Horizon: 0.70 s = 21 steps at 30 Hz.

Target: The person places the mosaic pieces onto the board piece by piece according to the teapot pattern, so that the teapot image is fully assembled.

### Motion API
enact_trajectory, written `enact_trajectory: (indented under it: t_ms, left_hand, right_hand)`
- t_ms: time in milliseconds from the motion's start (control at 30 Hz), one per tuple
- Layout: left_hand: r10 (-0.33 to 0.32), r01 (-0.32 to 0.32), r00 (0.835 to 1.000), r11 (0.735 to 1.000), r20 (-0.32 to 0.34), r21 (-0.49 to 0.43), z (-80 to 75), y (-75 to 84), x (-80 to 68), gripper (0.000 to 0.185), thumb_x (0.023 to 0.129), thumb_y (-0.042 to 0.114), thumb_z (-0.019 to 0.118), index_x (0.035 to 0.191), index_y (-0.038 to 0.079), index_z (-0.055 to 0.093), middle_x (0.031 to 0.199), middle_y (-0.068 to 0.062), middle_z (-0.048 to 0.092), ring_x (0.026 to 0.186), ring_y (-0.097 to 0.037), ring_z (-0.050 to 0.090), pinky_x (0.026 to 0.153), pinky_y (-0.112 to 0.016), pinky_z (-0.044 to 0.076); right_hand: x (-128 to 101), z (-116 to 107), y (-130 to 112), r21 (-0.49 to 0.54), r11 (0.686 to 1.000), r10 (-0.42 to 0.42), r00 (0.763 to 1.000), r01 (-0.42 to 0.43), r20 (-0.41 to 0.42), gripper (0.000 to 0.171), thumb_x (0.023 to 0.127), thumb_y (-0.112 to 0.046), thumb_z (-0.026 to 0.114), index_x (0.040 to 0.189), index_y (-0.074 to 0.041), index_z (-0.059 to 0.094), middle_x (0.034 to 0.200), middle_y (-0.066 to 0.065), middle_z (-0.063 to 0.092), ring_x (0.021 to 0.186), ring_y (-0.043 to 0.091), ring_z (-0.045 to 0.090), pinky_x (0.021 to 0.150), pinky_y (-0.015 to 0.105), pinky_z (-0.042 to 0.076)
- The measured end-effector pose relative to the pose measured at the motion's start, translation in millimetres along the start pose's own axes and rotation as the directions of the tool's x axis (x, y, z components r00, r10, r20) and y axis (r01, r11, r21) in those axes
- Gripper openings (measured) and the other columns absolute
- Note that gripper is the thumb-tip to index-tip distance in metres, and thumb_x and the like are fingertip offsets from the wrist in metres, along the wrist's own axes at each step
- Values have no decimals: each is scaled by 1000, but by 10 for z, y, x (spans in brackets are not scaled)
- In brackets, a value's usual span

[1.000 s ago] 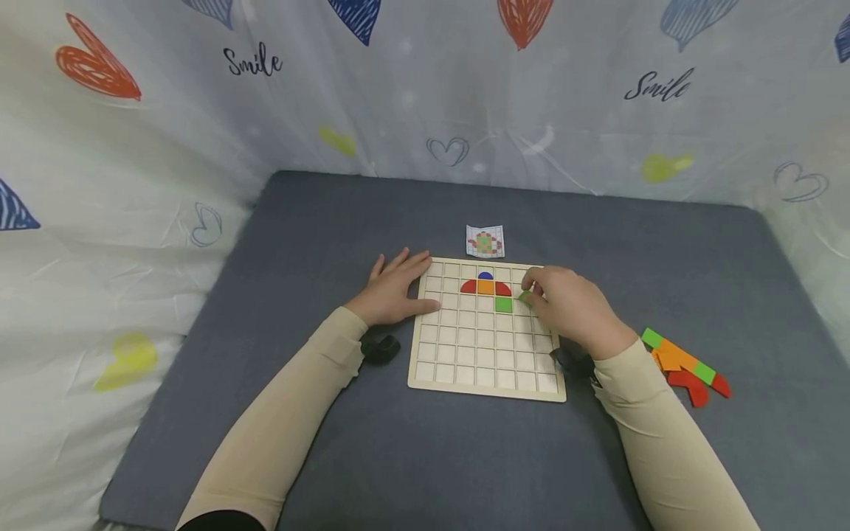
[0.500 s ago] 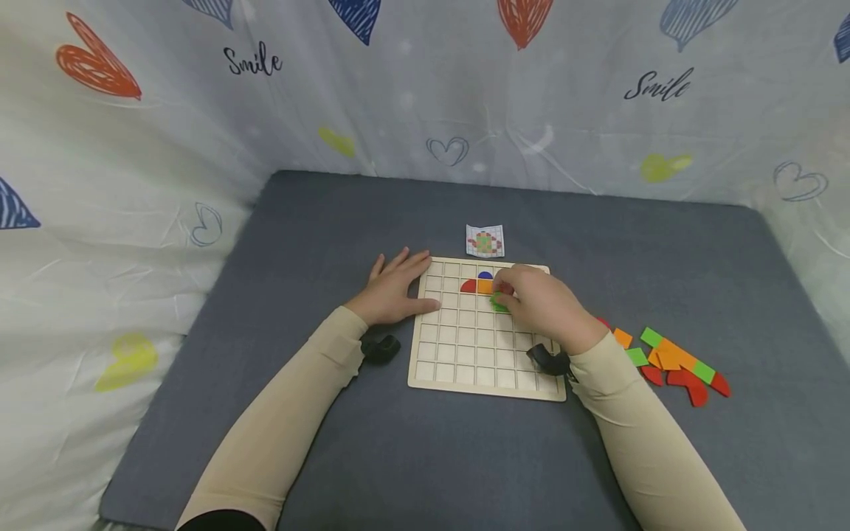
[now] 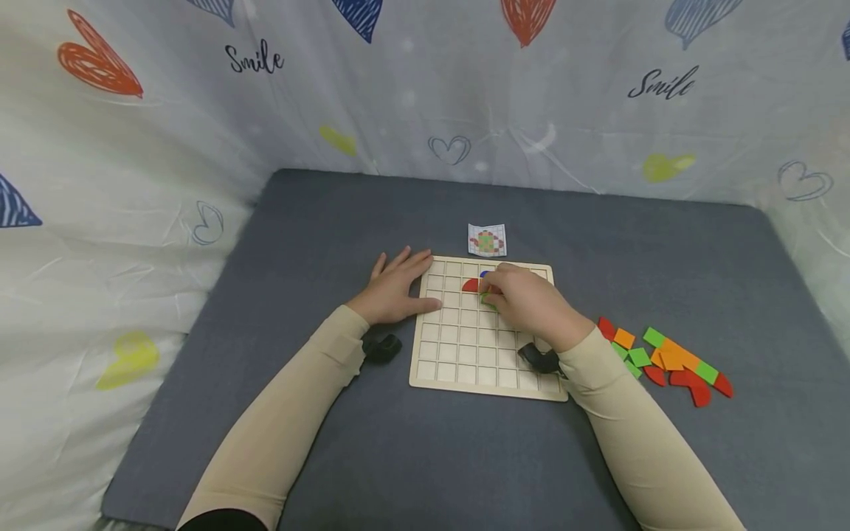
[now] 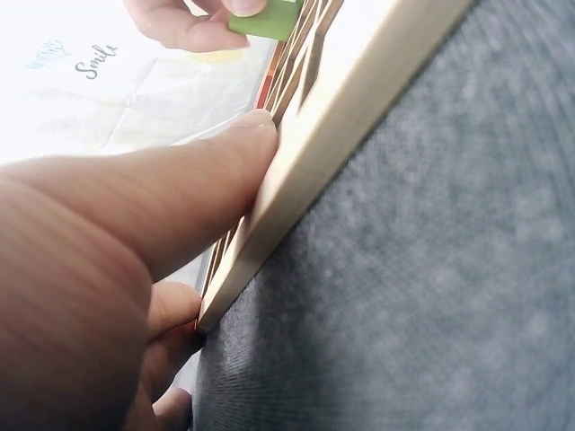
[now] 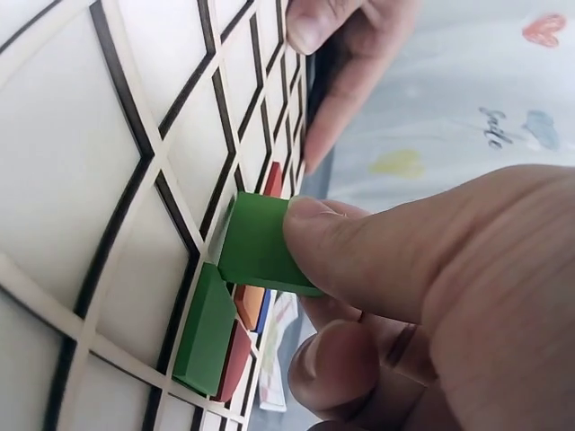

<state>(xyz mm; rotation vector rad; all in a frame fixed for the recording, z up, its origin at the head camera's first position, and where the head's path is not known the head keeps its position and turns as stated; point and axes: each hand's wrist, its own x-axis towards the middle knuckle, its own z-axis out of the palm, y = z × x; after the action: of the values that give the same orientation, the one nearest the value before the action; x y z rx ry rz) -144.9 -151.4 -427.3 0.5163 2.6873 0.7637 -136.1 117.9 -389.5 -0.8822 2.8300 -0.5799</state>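
Observation:
A wooden grid board (image 3: 465, 380) lies on the dark grey table. My left hand (image 3: 393, 295) rests on its left edge, fingers spread and thumb over the rim. Above the grid, my right hand (image 3: 527, 299) pinches a green square tile (image 5: 256, 238) between thumb and fingers. The tile stands tilted at a cell, right beside another green square tile (image 5: 202, 332) that sits in the grid. A red quarter-round piece (image 3: 470, 285) and part of a blue piece (image 3: 484, 273) show in the upper rows. In the right wrist view an orange tile (image 5: 249, 305) shows behind the held one.
Behind the board lies a small picture card (image 3: 487, 240) with a coloured grid pattern. Several loose red, orange and green pieces (image 3: 671, 358) lie in a heap right of the board. A white printed curtain (image 3: 412, 96) hangs around the table.
My right hand has moved left across the board with the green tile, now covering the orange tile in the head view. More loose pieces show beside its sleeve. My left hand has stayed put.

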Motion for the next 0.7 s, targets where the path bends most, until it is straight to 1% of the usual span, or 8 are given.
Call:
enact_trajectory:
  t_ms: [200, 500, 700]
  left_hand:
    - [0, 0, 1000, 1000, 0, -6, -3, 4, -4, 93, 98, 56, 69, 169, 16, 24, 176, 2, 17, 164, -25, -1, 128, -54, -17]
    - [0, 0, 1000, 1000, -8, -3, 1, -2, 5, 92, 99, 55, 69, 169, 16, 24, 176, 2, 16, 164, -25, -1, 128, -54, -18]
    - [-2, 1, 1000, 1000, -6, -1, 4, 8, 4, 93, 98, 56, 69, 169, 16, 24, 176, 2, 16, 164, -25, -1, 128, -55, -17]
  right_hand:
    - [18, 5, -1, 1, 1000, -19, 1000, 19, 11, 11, 99, -9, 74, 108, -9, 80, 98, 4, 71, 89, 21, 64, 82, 40, 56]
    - [22, 6, 31, 81, 996, 38, 999, -39, 10, 10, 98, -9, 76, 107, -8, 79, 98, 5, 74, 88, 20, 67, 82, 41, 58]
    - [23, 32, 45, 76, 997, 29, 1000, -30, 6, 8, 98, -9, 75, 105, -8, 80, 99, 5, 75, 91, 21, 68, 85, 41, 58]
